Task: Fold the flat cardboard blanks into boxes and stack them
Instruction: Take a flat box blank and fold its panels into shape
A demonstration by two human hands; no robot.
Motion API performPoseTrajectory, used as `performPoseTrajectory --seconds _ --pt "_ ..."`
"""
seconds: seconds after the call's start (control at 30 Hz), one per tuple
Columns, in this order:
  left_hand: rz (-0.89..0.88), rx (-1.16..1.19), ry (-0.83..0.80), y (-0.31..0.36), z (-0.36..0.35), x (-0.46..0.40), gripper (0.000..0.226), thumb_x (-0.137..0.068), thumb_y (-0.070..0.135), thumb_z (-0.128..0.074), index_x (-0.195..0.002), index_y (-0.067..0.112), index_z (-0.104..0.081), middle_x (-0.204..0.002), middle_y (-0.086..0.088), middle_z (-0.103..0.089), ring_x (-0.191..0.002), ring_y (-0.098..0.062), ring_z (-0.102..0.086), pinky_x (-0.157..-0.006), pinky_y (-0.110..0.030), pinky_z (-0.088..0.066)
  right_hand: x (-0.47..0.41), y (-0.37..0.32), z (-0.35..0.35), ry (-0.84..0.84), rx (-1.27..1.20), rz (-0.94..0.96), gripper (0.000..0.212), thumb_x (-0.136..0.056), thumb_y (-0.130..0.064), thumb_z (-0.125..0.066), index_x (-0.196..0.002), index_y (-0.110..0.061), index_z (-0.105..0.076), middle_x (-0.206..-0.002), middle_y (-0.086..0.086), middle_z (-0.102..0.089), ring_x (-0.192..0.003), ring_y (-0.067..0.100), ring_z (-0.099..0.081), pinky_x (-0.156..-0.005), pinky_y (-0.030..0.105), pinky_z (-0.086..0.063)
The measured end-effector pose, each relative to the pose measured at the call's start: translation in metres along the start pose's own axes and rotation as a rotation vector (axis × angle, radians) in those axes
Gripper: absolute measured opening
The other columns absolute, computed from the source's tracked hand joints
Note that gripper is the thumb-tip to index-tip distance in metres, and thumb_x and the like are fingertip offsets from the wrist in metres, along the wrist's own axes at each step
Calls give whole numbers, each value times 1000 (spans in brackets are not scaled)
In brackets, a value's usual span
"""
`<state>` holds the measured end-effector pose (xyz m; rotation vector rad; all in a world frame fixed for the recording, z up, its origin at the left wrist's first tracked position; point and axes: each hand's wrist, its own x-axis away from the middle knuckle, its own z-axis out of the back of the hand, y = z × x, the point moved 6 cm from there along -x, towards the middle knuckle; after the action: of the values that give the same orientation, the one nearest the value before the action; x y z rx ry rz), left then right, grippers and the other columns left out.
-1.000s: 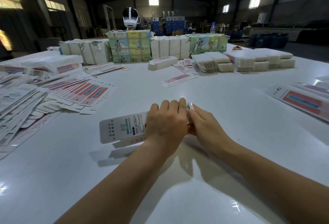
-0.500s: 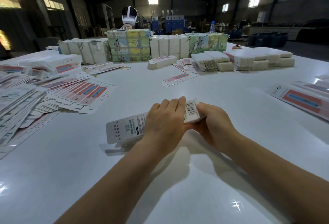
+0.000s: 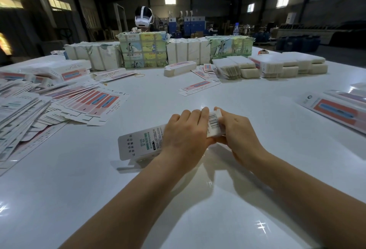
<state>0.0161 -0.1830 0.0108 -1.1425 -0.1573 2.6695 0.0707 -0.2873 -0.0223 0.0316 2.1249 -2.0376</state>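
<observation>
Left hand (image 3: 185, 133) lies over the middle of the box (image 3: 142, 145), fingers curled across its top and gripping it. Right hand (image 3: 235, 134) grips the box's right end, fingers wrapped at the barcode panel; whether an end flap is tucked there I cannot tell. The box is at bench centre, just off or resting on the surface, long axis running 8 to 2 o'clock. Its left end looks open, with a flap hanging below.

Progress, largest items first:
- Bench (image 3: 178, 199): white, glossy.
- Bundles (image 3: 142, 50) at 12 o'clock, strapped, unopened: stock not yet touched.
- Blanks (image 3: 49, 108) at 9–10 o'clock: a large fanned heap, flat. Most of the work looks to be ahead.
- Stacks (image 3: 287, 64) at 1 o'clock: white, layered; finished boxes or flat stock, cannot tell.
- More blanks at 3 o'clock (image 3: 336, 110), flat.
- Boxes at 10 o'clock (image 3: 73, 70) and one at 12 o'clock (image 3: 179, 68): appear formed, lying loose, not neatly stacked.
- Single blank (image 3: 199, 87) at 12 o'clock, flat.

Judgement: early in the run; current box formed into a tube, ends to close, then stacking.
</observation>
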Motion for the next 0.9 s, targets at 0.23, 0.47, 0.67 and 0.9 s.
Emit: performPoseTrajectory --seconds 0.23,0.47,0.67,0.9 --pt "3 11 30 1 8 1 70 -69 49 -77 -117 0 -63 -95 -10 -69 -76 -28 -63 -64 -32 -48 4 -6 2 10 -96 11 33 -95 -14 -48 -74 -11 -73 -78 12 -70 -72 22 -69 -69 45 -58" --pt "35 71 48 0 7 3 69 -72 46 -76 -119 -1 -61 -98 -12 -68 -79 -30 -63 -67 -34 -49 -1 0 5 -21 -243 -55 20 -95 -9 -49 -97 -13 -69 -91 14 -72 -78 24 -71 -62 34 -57" --pt "33 126 53 -2 5 2 68 -76 44 -74 -122 -2 -58 -102 -13 -68 -82 -31 -62 -69 -38 -49 -5 -3 7 -29 -192 0 23 -95 -10 -50 -95 -21 -71 -90 8 -74 -78 23 -72 -62 34 -58" --pt "21 100 57 -4 5 3 69 -77 44 -71 -124 -4 -56 -102 -14 -66 -82 -31 -61 -69 -39 -49 -5 -2 2 -87 -255 -40 23 -96 -8 -47 -100 -17 -68 -91 9 -74 -77 21 -72 -60 31 -57"
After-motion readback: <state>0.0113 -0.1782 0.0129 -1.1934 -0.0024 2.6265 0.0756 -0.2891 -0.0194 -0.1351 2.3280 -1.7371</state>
